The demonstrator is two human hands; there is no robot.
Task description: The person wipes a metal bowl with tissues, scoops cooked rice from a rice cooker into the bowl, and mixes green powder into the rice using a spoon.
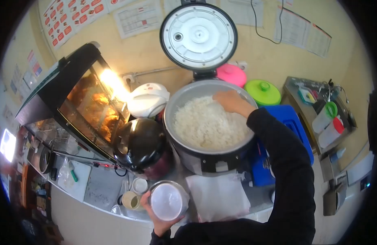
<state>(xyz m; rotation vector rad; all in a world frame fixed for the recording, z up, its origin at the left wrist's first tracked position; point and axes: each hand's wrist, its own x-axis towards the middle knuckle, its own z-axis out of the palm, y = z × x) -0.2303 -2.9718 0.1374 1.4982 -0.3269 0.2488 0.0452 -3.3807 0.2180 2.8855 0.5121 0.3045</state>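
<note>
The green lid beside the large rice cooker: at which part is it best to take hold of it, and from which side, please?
Best grip the green lid by its round knob, coming from above. The knob rises from the lid's middle and faces up, so fingers can likely close around it. The rice cooker and pink lid crowd its left edge.

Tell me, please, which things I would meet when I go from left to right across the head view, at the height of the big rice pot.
Lit display case → white appliance → big rice pot → bright green lid → container with a green top.
</note>
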